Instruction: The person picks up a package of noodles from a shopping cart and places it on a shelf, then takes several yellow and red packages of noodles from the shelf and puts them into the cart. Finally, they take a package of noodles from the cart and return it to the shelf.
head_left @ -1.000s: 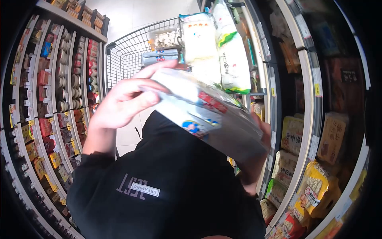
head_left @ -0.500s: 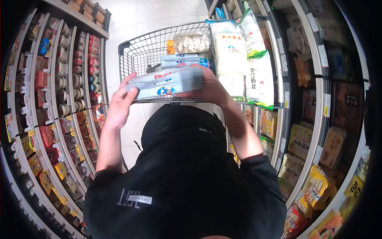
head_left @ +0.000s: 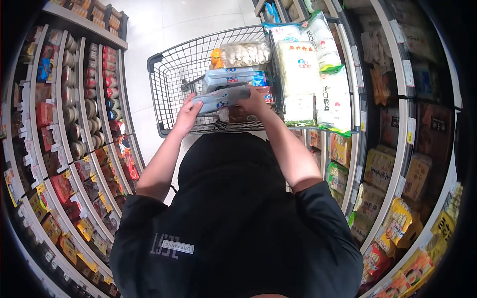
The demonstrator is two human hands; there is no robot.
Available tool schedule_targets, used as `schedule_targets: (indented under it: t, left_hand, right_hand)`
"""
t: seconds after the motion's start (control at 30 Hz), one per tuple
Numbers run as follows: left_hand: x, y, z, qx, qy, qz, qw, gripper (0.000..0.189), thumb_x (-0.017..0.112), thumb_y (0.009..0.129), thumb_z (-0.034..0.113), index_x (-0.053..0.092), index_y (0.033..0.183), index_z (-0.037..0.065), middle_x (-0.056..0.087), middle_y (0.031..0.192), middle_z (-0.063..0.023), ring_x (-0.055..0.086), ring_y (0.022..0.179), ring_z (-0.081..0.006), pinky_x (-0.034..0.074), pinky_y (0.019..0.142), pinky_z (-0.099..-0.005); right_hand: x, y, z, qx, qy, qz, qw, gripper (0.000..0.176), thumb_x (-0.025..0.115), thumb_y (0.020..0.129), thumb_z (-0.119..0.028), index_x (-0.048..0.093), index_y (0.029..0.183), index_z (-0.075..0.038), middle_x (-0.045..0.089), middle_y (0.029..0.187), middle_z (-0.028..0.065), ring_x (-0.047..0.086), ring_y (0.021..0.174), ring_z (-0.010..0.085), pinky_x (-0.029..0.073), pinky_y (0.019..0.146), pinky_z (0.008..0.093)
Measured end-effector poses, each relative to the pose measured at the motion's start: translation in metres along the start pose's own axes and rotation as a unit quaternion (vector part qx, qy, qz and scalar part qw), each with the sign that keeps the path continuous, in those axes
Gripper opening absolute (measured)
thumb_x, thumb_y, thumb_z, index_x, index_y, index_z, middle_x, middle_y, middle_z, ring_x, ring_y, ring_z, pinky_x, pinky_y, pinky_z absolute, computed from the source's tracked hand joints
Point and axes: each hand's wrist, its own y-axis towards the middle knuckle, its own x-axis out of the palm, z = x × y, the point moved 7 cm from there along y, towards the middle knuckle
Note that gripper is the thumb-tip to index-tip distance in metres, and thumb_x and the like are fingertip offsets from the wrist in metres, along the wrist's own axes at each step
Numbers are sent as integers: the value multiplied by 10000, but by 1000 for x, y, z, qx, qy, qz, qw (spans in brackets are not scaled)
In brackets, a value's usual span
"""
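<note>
Between my two hands is a light blue-grey package (head_left: 218, 101) with a small cartoon logo on its side. My left hand (head_left: 189, 113) grips its left end, thumb on the near side. At the right end my right hand (head_left: 255, 103) is closed around it, its fingers partly hidden. The package is inside the black wire shopping cart (head_left: 166, 62), low and near the cart's close side. Just beyond it lies a similar light blue package (head_left: 226, 77). Further off in the cart sits a clear-wrapped pack of pale pieces (head_left: 246, 53) beside an orange item (head_left: 216, 58).
Big bags of white noodles (head_left: 297, 74) and a green-edged bag (head_left: 334, 99) rest at the cart's right end, by the shelf. Shelves of jars and packets (head_left: 92, 107) line the left side. Packaged goods (head_left: 380, 166) fill the right shelves. Tiled floor (head_left: 141, 74) shows beyond.
Both hands have moved forward and down, carrying the light blue-grey package from above the cart's near rim into the cart. More of the cart's near side now shows.
</note>
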Motion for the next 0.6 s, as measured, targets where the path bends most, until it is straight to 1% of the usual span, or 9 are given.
schedule_targets:
  t: [0.1, 0.13, 0.2, 0.23, 0.3, 0.37, 0.47, 0.57, 0.6]
  left_hand:
    - [6, 7, -9, -6, -22, 5, 1000, 333, 627, 1051, 304, 743, 1214, 38, 347, 1647, -107, 378, 1477, -234, 344, 1166, -363]
    - [7, 9, -10, -4, -28, 11, 1000, 333, 630, 1048, 304, 743, 1215, 39, 353, 1643, -94, 399, 1460, -219, 356, 1154, -353]
    - [18, 16, -12, -43, -13, 1, 999, 326, 631, 1045, 295, 745, 1219, 44, 358, 1635, -57, 438, 1411, -185, 380, 1120, -333]
    - [24, 21, -12, -62, -5, -6, 998, 323, 632, 1043, 290, 746, 1222, 47, 361, 1631, -38, 458, 1387, -168, 392, 1103, -322]
    - [30, 31, -15, -80, -42, 14, 996, 333, 634, 1039, 286, 738, 1239, 41, 349, 1630, -13, 479, 1354, -151, 406, 1075, -311]
    - [32, 45, -34, -87, -85, 6, 992, 351, 643, 1030, 263, 714, 1278, 25, 312, 1643, 6, 473, 1360, -152, 395, 1083, -304]
    - [31, 51, -39, -124, -125, 6, 984, 498, 647, 1021, 280, 561, 1474, 92, 301, 1665, -12, 376, 1453, -224, 316, 1134, -502]
    - [32, 60, -66, -156, -180, 24, 971, 428, 651, 1014, 213, 621, 1409, 51, 359, 1624, -10, 423, 1417, -178, 318, 1158, -350]
    - [32, 59, -64, -168, -189, 27, 967, 480, 647, 1016, 224, 560, 1458, 56, 393, 1605, -23, 418, 1423, -189, 305, 1167, -368]
  right_hand:
    - [4, 2, 17, 48, 14, -4, 999, 782, 822, 770, -266, 510, 1436, 1, 689, 1248, 236, 671, 1180, 341, 524, 985, 423]
    - [2, 2, 17, 38, 23, 8, 999, 775, 824, 772, -268, 515, 1430, 0, 685, 1258, 237, 665, 1189, 344, 515, 1000, 422]
    - [2, 1, 17, 20, 44, 30, 998, 760, 827, 776, -273, 526, 1419, 0, 677, 1277, 237, 654, 1209, 350, 497, 1030, 420]
    - [4, 4, 24, 40, 33, 38, 998, 768, 809, 779, -259, 510, 1434, 8, 677, 1274, 241, 653, 1207, 354, 504, 1019, 422]
    - [3, 9, 32, 81, 8, 57, 995, 783, 772, 785, -230, 476, 1464, 23, 678, 1267, 247, 652, 1204, 360, 518, 998, 425]
    - [2, 8, 35, 90, 36, 47, 994, 793, 769, 784, -235, 475, 1472, 28, 652, 1313, 260, 626, 1247, 371, 498, 1035, 425]
    - [12, 14, 51, 97, 58, 51, 992, 819, 765, 791, -240, 453, 1500, 25, 610, 1377, 274, 586, 1305, 381, 467, 1088, 417]
    - [30, 20, 70, 120, 82, 39, 989, 844, 763, 802, -242, 421, 1528, 19, 569, 1428, 280, 551, 1349, 387, 442, 1126, 412]
    - [33, 20, 73, 132, 91, 30, 987, 851, 762, 806, -242, 410, 1537, 17, 556, 1443, 280, 541, 1362, 389, 434, 1136, 411]
